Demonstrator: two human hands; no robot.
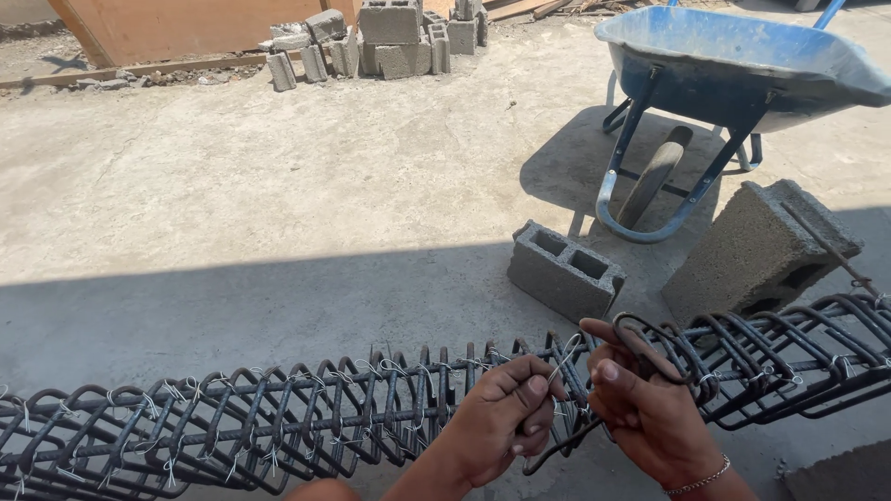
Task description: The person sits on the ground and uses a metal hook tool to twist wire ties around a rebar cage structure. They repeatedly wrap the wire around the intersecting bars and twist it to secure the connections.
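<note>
Outdoor concrete slab (232, 186), half shaded; L hand (501, 422) pinching tie wire (563, 360), R hand (650, 408) gripping stirrup (650, 348)

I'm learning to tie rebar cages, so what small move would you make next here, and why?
Probably twist the thin wire tighter. The left hand pinches its loose, upright ends, while the right hand grips a stirrup on the rebar cage. Stirrups to the left already carry finished ties.
</note>
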